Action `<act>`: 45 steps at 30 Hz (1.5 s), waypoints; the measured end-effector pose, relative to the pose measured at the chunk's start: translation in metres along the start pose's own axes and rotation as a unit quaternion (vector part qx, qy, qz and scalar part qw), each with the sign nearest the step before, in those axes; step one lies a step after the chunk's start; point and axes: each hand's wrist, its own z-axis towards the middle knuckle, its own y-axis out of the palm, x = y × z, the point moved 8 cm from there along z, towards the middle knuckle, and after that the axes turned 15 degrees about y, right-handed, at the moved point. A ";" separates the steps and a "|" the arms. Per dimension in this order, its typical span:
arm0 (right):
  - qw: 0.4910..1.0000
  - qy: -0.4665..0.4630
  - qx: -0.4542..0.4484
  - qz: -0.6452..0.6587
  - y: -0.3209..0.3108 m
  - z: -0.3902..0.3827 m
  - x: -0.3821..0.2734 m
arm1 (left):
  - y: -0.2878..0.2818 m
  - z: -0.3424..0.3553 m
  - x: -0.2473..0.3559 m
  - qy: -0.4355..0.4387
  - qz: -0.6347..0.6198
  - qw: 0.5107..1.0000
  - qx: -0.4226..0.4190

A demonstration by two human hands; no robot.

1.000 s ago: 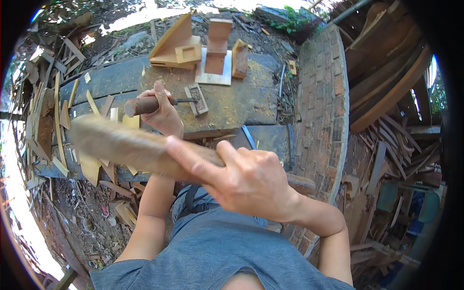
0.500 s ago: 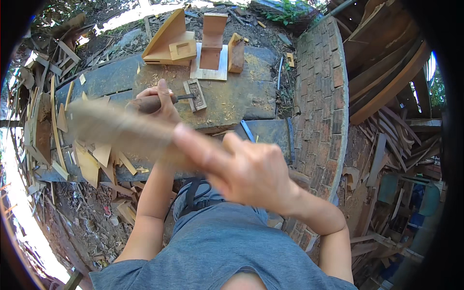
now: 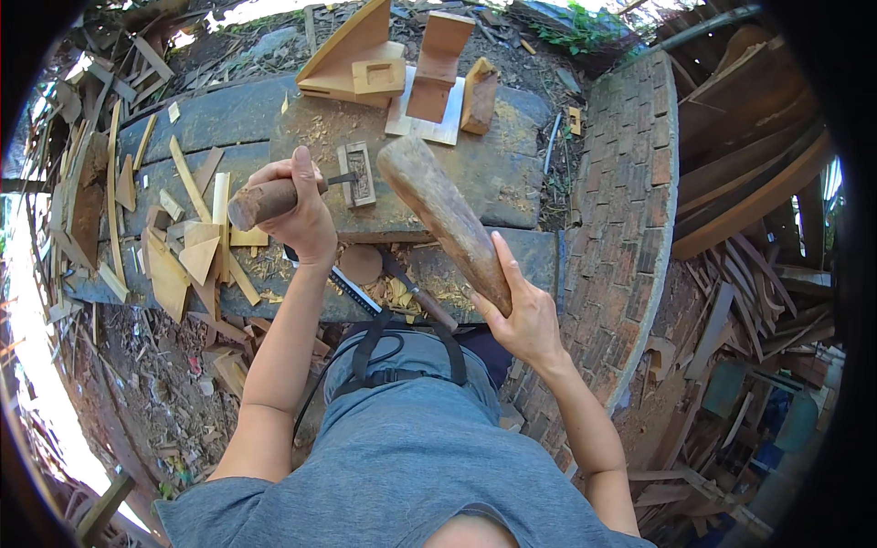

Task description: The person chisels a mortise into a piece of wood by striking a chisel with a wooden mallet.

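My left hand [image 3: 309,224] is closed around the wooden handle of a chisel [image 3: 263,203], thumb pointing up along it. The chisel's thin blade reaches right to a small wooden block [image 3: 357,173] with a hollowed rectangular recess, lying on the work board. Whether the tip touches the wood inside cannot be made out. My right hand [image 3: 528,321] grips the narrow end of a worn wooden mallet [image 3: 437,208], a club-like piece slanting up and left. Its thick end is raised to the right of the block, apart from the chisel.
Behind the block stand a recessed wooden piece [image 3: 379,77], an angled wooden piece [image 3: 443,53] and a chunky offcut [image 3: 479,96]. A wooden-handled tool [image 3: 431,306] and a dark ruler [image 3: 354,290] lie near me. Scraps [image 3: 196,251] crowd the left; a brick wall [image 3: 630,164] borders the right.
The mallet has swung from over the chisel handle at the left to the right, along with my right hand. My left hand still holds the chisel at the block.
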 end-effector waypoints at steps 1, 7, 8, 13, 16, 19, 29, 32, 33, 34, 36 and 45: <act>0.999 -0.003 -0.007 -0.031 0.005 -0.001 0.004 | 0.000 0.000 -0.001 0.000 0.003 1.000 0.001; 0.980 0.052 -0.101 -0.161 0.039 0.004 0.017 | 0.002 0.001 -0.009 -0.023 0.003 0.999 0.021; 0.976 0.055 -0.104 -0.181 0.044 0.005 0.020 | 0.002 0.001 -0.013 -0.037 -0.007 0.999 0.032; 0.982 0.050 -0.097 -0.153 0.047 0.006 0.025 | -0.018 0.014 -0.040 -0.102 -0.080 0.982 0.138; 0.983 0.049 -0.102 -0.141 0.047 0.006 0.022 | -0.046 0.026 -0.062 -0.133 -0.070 0.968 0.200; 0.984 0.047 -0.105 -0.137 0.047 0.006 0.021 | -0.071 0.019 -0.083 -0.172 -0.063 0.947 0.265; 0.972 0.044 -0.131 -0.190 0.070 0.004 0.024 | -0.064 -0.041 -0.110 -0.358 -0.064 0.856 0.368; 0.975 0.035 -0.122 -0.183 0.068 0.007 0.027 | -0.057 -0.023 -0.097 -0.336 -0.103 0.867 0.354; 0.974 0.038 -0.127 -0.184 0.068 0.007 0.028 | -0.053 -0.015 -0.092 -0.324 -0.118 0.879 0.328; 0.974 0.038 -0.126 -0.184 0.068 0.008 0.028 | -0.044 -0.003 -0.081 -0.298 -0.123 0.898 0.298; 0.973 0.036 -0.130 -0.188 0.067 0.008 0.029 | -0.024 0.016 -0.070 -0.253 -0.129 0.941 0.185; 0.986 0.044 -0.080 -0.140 0.038 -0.033 0.069 | 0.080 -0.007 -0.072 -0.063 0.160 0.839 -0.516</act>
